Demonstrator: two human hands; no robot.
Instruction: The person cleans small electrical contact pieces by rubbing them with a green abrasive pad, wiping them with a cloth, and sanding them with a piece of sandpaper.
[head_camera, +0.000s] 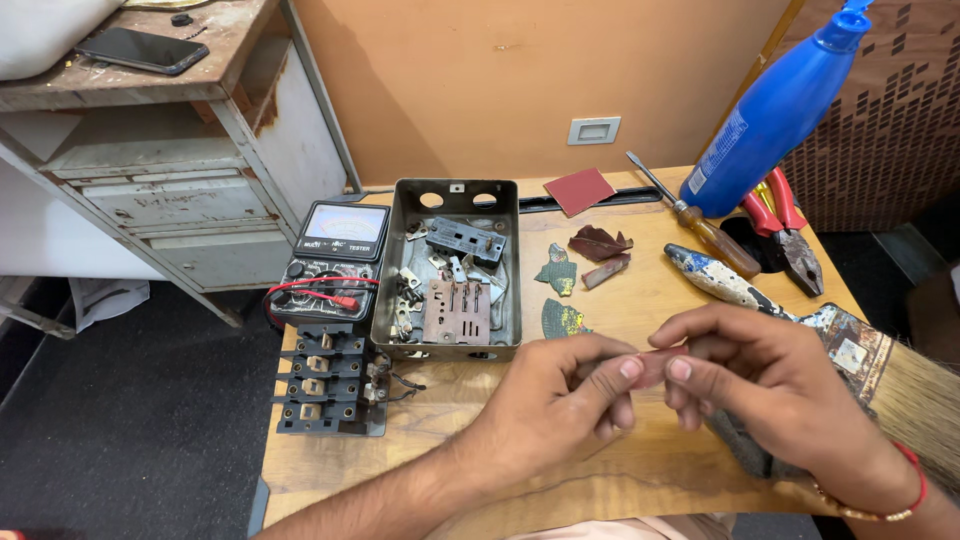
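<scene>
Above the wooden table (640, 470), the left hand (560, 400) and right hand (770, 385) together pinch 1 small reddish strip (655, 366), each grip pressed on it, near a grey metal box (450, 270).

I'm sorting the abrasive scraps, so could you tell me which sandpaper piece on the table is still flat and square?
The red sandpaper square behind the metal box; the other scraps nearby are torn, curled or darkened.

meter (335, 262) left of metal box (457, 268) | brush (800, 320) right, perhaps under hand (775, 385)
</scene>
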